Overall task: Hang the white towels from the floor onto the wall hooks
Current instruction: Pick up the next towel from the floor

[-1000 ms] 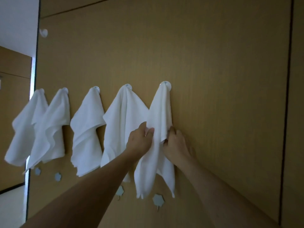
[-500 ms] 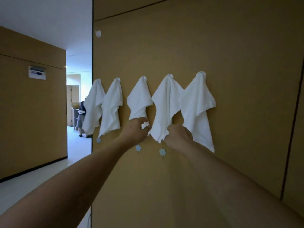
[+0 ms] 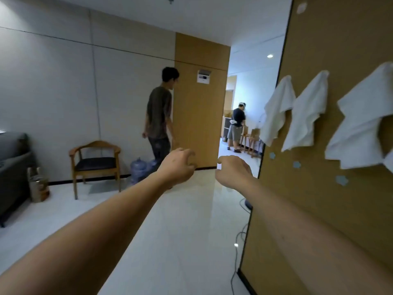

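3 white towels (image 3: 304, 111) hang on hooks on the wood wall (image 3: 319, 209) at right; none visible on the floor (image 3: 180, 241). They look soft, light, floppy: best pinched near a corner. Left hand (image 3: 177, 167) and right hand (image 3: 232, 170) hold nothing, fingers loosely curled.

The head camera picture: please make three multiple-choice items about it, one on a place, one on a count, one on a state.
1. Where does the wooden armchair with the dark seat stand?
A. against the grey wall
B. under the towels
C. in the doorway

2. How many white towels show on the wooden wall panel?
A. one
B. three
C. six

3. What do the left hand and right hand hold?
A. a towel each
B. one towel together
C. nothing

Answers: 1 A, its back is to the grey wall; 2 B, three hang in view; 3 C, the loosely curled fingers are empty.
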Demonstrator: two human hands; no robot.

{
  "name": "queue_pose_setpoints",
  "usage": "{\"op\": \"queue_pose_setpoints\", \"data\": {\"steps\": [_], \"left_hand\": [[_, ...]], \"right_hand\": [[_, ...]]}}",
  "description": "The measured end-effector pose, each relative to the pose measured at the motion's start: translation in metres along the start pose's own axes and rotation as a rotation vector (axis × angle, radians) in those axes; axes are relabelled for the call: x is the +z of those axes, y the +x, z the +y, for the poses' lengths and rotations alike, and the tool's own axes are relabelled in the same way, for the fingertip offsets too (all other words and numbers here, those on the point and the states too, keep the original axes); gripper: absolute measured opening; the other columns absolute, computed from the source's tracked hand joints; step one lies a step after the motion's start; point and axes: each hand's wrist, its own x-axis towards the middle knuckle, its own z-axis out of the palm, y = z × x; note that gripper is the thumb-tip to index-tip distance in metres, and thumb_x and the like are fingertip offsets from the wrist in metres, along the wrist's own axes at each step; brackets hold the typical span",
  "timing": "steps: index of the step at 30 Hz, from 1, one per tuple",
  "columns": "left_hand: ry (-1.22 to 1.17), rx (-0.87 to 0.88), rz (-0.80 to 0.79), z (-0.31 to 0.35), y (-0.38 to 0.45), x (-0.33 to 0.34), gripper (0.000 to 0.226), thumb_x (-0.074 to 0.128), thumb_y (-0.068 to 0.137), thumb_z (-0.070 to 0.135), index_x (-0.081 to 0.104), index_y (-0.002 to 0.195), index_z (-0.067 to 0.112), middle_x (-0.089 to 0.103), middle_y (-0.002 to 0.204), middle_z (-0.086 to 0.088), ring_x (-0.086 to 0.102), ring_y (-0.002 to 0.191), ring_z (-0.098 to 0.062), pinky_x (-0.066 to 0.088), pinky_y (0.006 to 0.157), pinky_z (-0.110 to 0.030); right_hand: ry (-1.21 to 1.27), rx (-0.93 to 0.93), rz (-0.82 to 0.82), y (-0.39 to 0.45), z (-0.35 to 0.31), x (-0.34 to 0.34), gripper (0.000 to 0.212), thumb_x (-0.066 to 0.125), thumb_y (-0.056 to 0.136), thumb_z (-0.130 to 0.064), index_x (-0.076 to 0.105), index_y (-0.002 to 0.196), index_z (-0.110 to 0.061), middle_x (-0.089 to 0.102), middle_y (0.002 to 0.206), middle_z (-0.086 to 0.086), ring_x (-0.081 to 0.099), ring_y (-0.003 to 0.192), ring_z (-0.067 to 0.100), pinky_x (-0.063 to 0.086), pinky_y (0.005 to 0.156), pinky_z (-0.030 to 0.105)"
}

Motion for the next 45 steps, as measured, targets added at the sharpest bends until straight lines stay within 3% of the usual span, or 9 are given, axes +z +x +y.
{"op": "queue_pose_setpoints", "data": {"steps": [2, 5, 7, 13, 17, 22, 30, 39, 45], "left_hand": [[0.063, -0.086, 0.016, -0.055, -0.017, -0.022, 0.037, 0.058, 0.089, 0.034, 0.058, 0.124, 0.023, 0.059, 0.113, -0.004, 0.057, 0.102, -0.024, 0.042, 0.080, -0.031], [0.174, -0.222, 0.024, -0.133, -0.043, -0.057, 0.027, 0.057, 0.086, 0.031, 0.062, 0.111, 0.021, 0.059, 0.105, -0.006, 0.058, 0.100, -0.027, 0.043, 0.077, -0.033], [0.279, -0.304, 0.044, -0.183, -0.058, -0.081, 0.030, 0.057, 0.087, 0.030, 0.062, 0.114, 0.019, 0.061, 0.111, -0.008, 0.058, 0.103, -0.028, 0.047, 0.083, -0.036], [0.423, -0.613, 0.122, -0.305, -0.121, -0.147, 0.033, 0.060, 0.091, 0.039, 0.059, 0.120, 0.024, 0.058, 0.115, -0.001, 0.055, 0.097, -0.017, 0.049, 0.081, -0.031], [0.477, -0.865, 0.110, -0.354, -0.187, -0.178, 0.043, 0.061, 0.092, 0.039, 0.053, 0.132, 0.024, 0.055, 0.125, -0.001, 0.054, 0.106, -0.018, 0.050, 0.087, -0.032], [0.582, -1.164, 0.079, -0.382, -0.287, -0.211, 0.045, 0.056, 0.093, 0.042, 0.051, 0.134, 0.023, 0.052, 0.131, -0.003, 0.051, 0.116, -0.023, 0.048, 0.095, -0.040], [0.605, -1.519, 0.136, -0.418, -0.460, -0.269, 0.047, 0.052, 0.096, 0.040, 0.046, 0.140, 0.024, 0.047, 0.139, -0.003, 0.045, 0.126, -0.025, 0.042, 0.102, -0.041], [0.490, -1.762, 0.223, -0.486, -0.662, -0.346, 0.046, 0.054, 0.094, 0.040, 0.048, 0.138, 0.025, 0.048, 0.139, -0.001, 0.046, 0.126, -0.023, 0.042, 0.099, -0.037], [0.358, -1.929, 0.227, -0.527, -0.776, -0.374, 0.047, 0.053, 0.094, 0.041, 0.048, 0.137, 0.023, 0.050, 0.136, -0.002, 0.050, 0.120, -0.022, 0.042, 0.090, -0.031]], "right_hand": [[0.045, -0.105, -0.041, 0.018, -0.051, 0.031, 0.027, 0.048, 0.080, -0.014, 0.062, 0.102, -0.016, 0.061, 0.103, 0.009, 0.058, 0.102, 0.036, 0.052, 0.078, 0.038], [0.094, -0.287, -0.093, 0.047, -0.132, 0.077, 0.024, 0.053, 0.087, -0.024, 0.061, 0.109, -0.018, 0.063, 0.110, 0.010, 0.059, 0.105, 0.034, 0.050, 0.077, 0.035], [0.118, -0.416, -0.110, 0.065, -0.188, 0.108, 0.016, 0.051, 0.089, -0.024, 0.059, 0.102, -0.016, 0.063, 0.111, 0.011, 0.059, 0.105, 0.034, 0.047, 0.076, 0.034], [0.226, -0.691, -0.203, 0.095, -0.350, 0.186, 0.032, 0.052, 0.089, -0.027, 0.060, 0.119, -0.021, 0.064, 0.114, 0.007, 0.060, 0.102, 0.028, 0.052, 0.076, 0.035], [0.314, -0.867, -0.358, 0.080, -0.448, 0.231, 0.036, 0.056, 0.091, -0.028, 0.056, 0.126, -0.023, 0.062, 0.117, 0.004, 0.059, 0.100, 0.022, 0.054, 0.079, 0.036], [0.441, -1.136, -0.508, 0.024, -0.549, 0.265, 0.048, 0.057, 0.088, -0.037, 0.053, 0.134, -0.025, 0.061, 0.126, 0.002, 0.058, 0.112, 0.024, 0.052, 0.087, 0.037], [0.479, -1.435, -0.704, -0.106, -0.698, 0.301, 0.054, 0.056, 0.088, -0.035, 0.050, 0.140, -0.021, 0.061, 0.127, 0.004, 0.059, 0.112, 0.024, 0.052, 0.089, 0.037], [0.424, -1.574, -0.882, -0.282, -0.872, 0.351, 0.052, 0.058, 0.088, -0.036, 0.051, 0.138, -0.021, 0.064, 0.122, 0.006, 0.059, 0.113, 0.025, 0.050, 0.092, 0.034], [0.279, -1.581, -1.066, -0.377, -0.949, 0.404, 0.055, 0.059, 0.089, -0.039, 0.049, 0.141, -0.020, 0.062, 0.128, 0.005, 0.057, 0.118, 0.023, 0.047, 0.093, 0.032]]}}
